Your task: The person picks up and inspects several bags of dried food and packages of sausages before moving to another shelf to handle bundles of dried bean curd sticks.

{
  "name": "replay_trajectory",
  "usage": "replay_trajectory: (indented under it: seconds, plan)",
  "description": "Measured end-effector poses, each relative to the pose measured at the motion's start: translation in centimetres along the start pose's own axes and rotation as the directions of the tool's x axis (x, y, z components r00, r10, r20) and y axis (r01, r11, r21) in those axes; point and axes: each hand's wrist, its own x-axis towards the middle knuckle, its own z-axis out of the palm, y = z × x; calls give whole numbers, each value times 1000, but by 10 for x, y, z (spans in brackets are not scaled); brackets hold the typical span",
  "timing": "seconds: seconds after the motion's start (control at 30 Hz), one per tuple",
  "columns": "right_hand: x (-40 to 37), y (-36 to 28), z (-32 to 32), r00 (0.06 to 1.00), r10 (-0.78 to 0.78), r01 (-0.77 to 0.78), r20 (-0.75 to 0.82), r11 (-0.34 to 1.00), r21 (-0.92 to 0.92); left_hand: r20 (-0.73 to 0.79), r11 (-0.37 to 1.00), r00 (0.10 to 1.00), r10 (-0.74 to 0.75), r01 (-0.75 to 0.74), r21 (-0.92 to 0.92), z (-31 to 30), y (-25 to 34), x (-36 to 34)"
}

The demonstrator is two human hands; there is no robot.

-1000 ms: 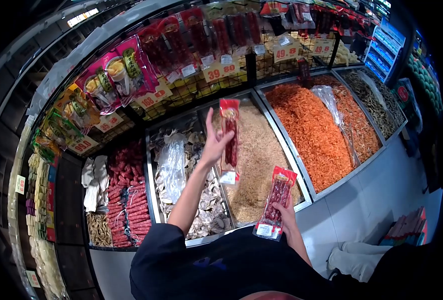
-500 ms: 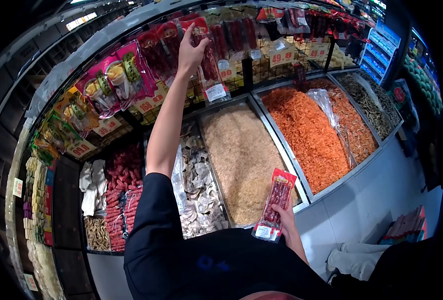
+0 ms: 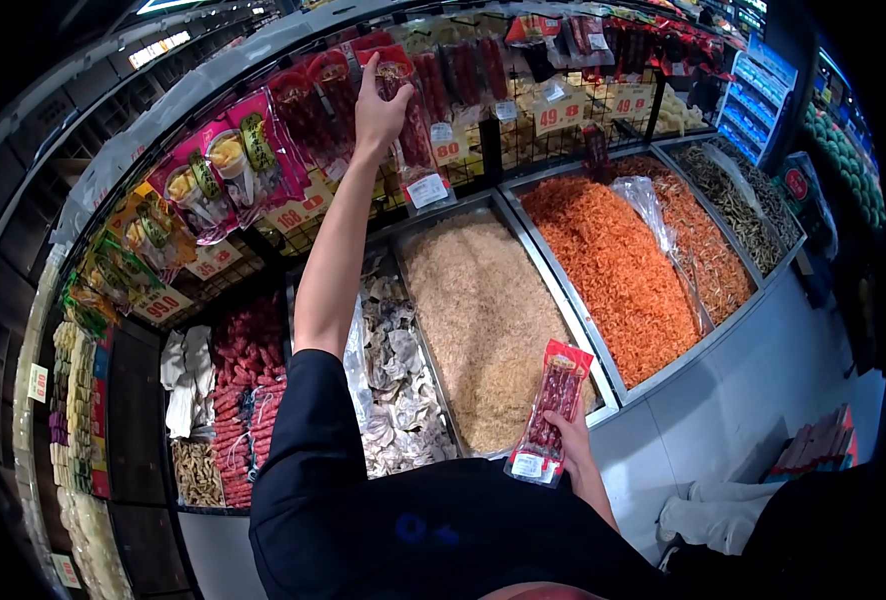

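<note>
My left hand (image 3: 380, 115) reaches far forward to the hanging rack, its index finger and thumb closed on the upper part of a sausage pack (image 3: 415, 140). That pack has a red top and a white label at its bottom end, and it hangs among similar packs. Close to my body, my right hand (image 3: 571, 438) grips another clear-and-red pack of cured sausages (image 3: 555, 395) by its side edge. This one is tilted, with its white label at the lower end. Some fingers of both hands are hidden.
Below the rack are bins of pale tiny dried shrimp (image 3: 483, 300), orange dried shrimp (image 3: 603, 270), whitish dried pieces (image 3: 403, 400) and loose sausages (image 3: 243, 420). Pink snack bags (image 3: 238, 165) hang at left, price cards (image 3: 560, 112) below the rack. Another person's light trousers (image 3: 713, 515) show lower right.
The view has shifted slightly. My left hand and the hanging pack sit a little lower and further left in view; my right hand keeps its hold, nearly still.
</note>
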Motion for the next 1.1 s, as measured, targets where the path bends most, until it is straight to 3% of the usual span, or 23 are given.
replay_trajectory:
  seconds: [0.3, 0.5, 0.6, 0.67, 0.8, 1.0, 1.07, 1.1]
  plan:
    - [1, -2, 1, 1000, 21, -21, -15, 1000, 3, -18, 998, 998, 63, -62, 32, -4, 23, -9]
    - [2, -5, 1, 999, 35, -35, 5, 999, -1, 68, 997, 996, -60, 63, -51, -3, 28, -7]
    - [4, -3, 0, 999, 39, -39, -9, 999, -10, -12, 999, 1000, 20, -19, 48, 0, 26, -9]
    - [6, -1, -3, 999, 47, -47, -15, 999, -15, 28, 996, 996, -84, 83, 37, -3, 38, -14]
    - [7, 1, -4, 1000, 28, -28, -3, 999, -16, 26, 991, 991, -128, 126, 52, -5, 44, -13]
    - [9, 1, -5, 999, 31, -31, 8, 1000, -6, -13, 986, 996, -83, 84, 146, -1, 20, 0]
    - [9, -2, -2, 998, 60, -60, 13, 998, 34, -53, 961, 997, 61, -44, 273, 3, -1, 11]
    - [10, -2, -2, 998, 60, -60, 15, 998, 32, -55, 961, 997, 61, -44, 274, 4, -4, 16]
